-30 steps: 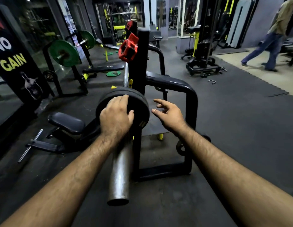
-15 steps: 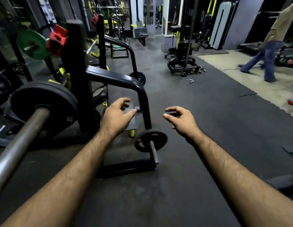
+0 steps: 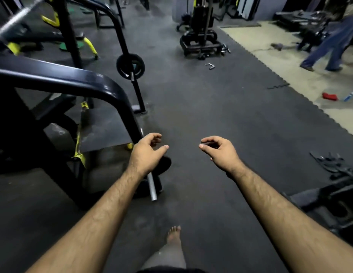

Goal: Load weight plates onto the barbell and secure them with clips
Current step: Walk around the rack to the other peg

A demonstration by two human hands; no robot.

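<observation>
My left hand point(image 3: 147, 152) hovers with fingers loosely curled and apart, holding nothing. It hangs just above a small black weight plate point(image 3: 165, 164) on a steel storage peg point(image 3: 152, 187) at the foot of the black rack point(image 3: 77, 81); most of that plate is hidden behind the hand. My right hand point(image 3: 221, 151) is held out over the bare floor, fingers apart and empty. A second small black plate point(image 3: 130, 66) sits on another peg farther back. The barbell point(image 3: 16, 18) shows only as a blurred steel streak at the top left.
Black rubber mat floor stretches ahead. A cable machine base point(image 3: 201, 42) stands at the back. A person in blue trousers point(image 3: 333, 46) walks at the far right. Dark equipment point(image 3: 333, 186) lies low on the right. My bare foot point(image 3: 174, 235) is below.
The view has swung right and down, away from the loaded barbell end. Both hands have come forward and lower; my left hand now covers the small plate on the near peg.
</observation>
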